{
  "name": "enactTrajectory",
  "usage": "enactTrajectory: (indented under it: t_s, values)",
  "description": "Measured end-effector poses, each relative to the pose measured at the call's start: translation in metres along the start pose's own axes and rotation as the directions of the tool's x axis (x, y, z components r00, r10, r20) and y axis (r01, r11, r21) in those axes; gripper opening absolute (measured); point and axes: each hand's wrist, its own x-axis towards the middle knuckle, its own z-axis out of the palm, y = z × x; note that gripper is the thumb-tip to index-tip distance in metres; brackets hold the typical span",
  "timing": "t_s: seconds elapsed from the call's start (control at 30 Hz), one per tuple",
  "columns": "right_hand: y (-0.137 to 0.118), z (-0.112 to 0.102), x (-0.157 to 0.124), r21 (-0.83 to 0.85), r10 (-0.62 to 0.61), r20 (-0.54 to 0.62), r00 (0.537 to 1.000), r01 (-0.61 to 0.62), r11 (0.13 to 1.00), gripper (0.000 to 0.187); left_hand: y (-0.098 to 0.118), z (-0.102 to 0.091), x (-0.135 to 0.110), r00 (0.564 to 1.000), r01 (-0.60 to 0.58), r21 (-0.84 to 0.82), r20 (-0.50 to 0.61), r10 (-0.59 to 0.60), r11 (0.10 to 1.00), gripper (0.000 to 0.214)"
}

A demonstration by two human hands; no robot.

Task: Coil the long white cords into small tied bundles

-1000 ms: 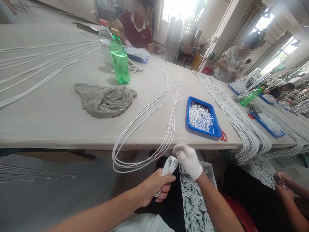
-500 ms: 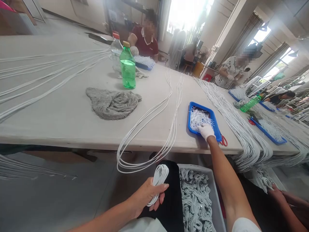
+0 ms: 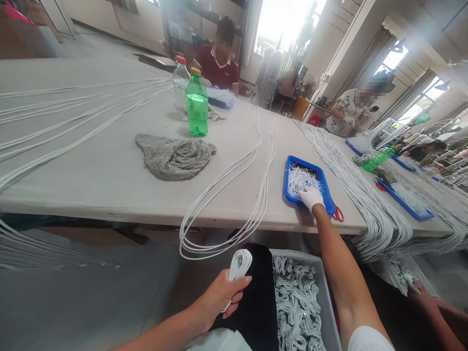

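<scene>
From the head view, the bare left hand (image 3: 219, 300) sits at 7 o'clock, its grip curled closed around a small coil of thin white cord (image 3: 239, 265), above a black cloth (image 3: 256, 292). The right hand in a white cotton glove (image 3: 310, 198) reaches to 1 o'clock, its grip pressed together against a heap of short white cord pieces (image 3: 302, 179) in a blue plastic tray (image 3: 305, 163); whether it pinches any, I cannot tell. Red-handled scissors (image 3: 338, 213) lie against the tray on the cream worktop (image 3: 91, 195). Long white cord loops (image 3: 261, 180) hang over the worktop's edge at 12 o'clock. At 5 o'clock, a grey plastic crate (image 3: 321, 287) holds looped white cords (image 3: 296, 304).
</scene>
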Motion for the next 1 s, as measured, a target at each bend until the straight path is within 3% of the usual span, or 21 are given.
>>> enactTrajectory:
  t_s: [0.13,0.23,0.37,0.53,0.7,0.8,0.87,0.93,1.0]
  values:
    - [0.013,-0.015,-0.038,0.117,-0.067,0.002,0.998,0.067,0.991,0.025,0.003,-0.011,0.0,0.999,-0.019,0.003,-0.033,0.019,1.0,0.053]
    - [0.014,-0.022,-0.088,0.219,-0.121,-0.024,0.992,0.124,0.968,0.027,0.015,-0.013,-0.001,0.997,-0.066,-0.013,-0.035,0.066,0.998,0.048]
    - [0.0,-0.019,-0.171,0.465,-0.228,-0.017,0.974,0.209,0.86,0.028,0.046,-0.008,-0.009,0.962,-0.271,0.023,0.017,0.271,0.962,0.042]
    - [-0.016,-0.005,-0.251,0.474,-0.373,0.143,0.917,0.267,0.839,0.028,0.075,0.006,-0.018,0.854,-0.512,0.318,0.084,0.514,0.798,0.028]
    - [-0.019,0.003,-0.287,0.365,-0.493,0.148,0.857,0.416,0.833,0.026,0.064,0.008,-0.005,0.801,-0.543,0.595,0.155,0.578,0.592,0.021]
    - [-0.031,0.0,-0.3,0.232,-0.593,0.086,0.801,0.563,0.793,0.025,0.048,0.007,0.009,0.827,-0.459,0.725,0.137,0.546,0.513,0.019]
    - [-0.043,-0.003,-0.301,0.164,-0.684,0.077,0.725,0.667,0.726,0.025,0.036,0.009,0.014,0.872,-0.37,0.79,0.113,0.476,0.489,0.016]
    - [-0.055,-0.003,-0.294,0.193,-0.749,0.098,0.655,0.726,0.66,0.025,0.023,0.015,0.014,0.92,-0.297,0.804,0.097,0.379,0.515,0.015]
    - [-0.059,0.003,-0.278,0.365,-0.731,0.138,0.668,0.652,0.665,0.023,0.012,0.021,0.006,0.959,-0.253,0.72,0.099,0.265,0.647,0.021]
